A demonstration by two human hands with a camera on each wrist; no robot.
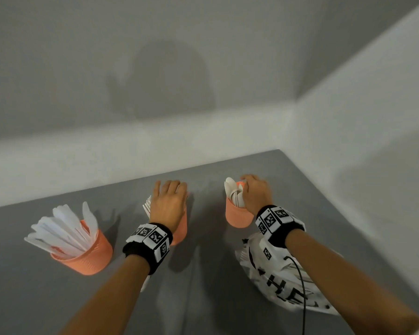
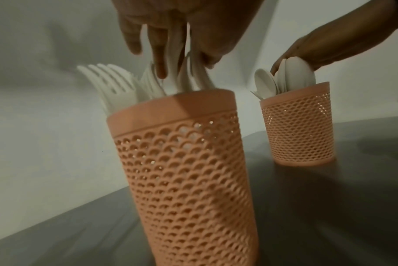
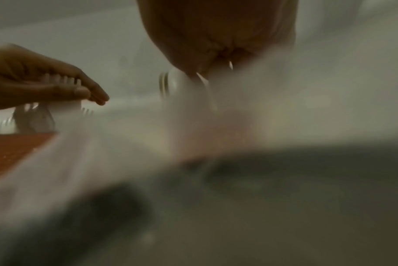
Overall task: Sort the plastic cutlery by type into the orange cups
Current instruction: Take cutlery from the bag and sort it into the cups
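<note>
Three orange mesh cups stand on the grey table (image 1: 203, 298). The left cup (image 1: 82, 255) holds white knives (image 1: 61, 230). My left hand (image 1: 168, 199) is over the middle cup (image 2: 184, 162) and pinches white forks (image 2: 111, 84) between thumb and nearly straight fingers (image 2: 159, 54), their lower ends inside the cup. My right hand (image 1: 254, 192) reaches over the right cup (image 2: 300, 129), with its fingers (image 2: 291, 55) curled on the bowls of the white spoons (image 2: 295, 75) standing in it. The right wrist view is heavily blurred; my left hand (image 3: 57, 84) shows there with fork tines under its fingers.
A white plastic bag with black print (image 1: 283, 274) lies on the table under my right forearm. A black cable (image 1: 300, 286) runs across it. White walls close off the table at the back and on the right.
</note>
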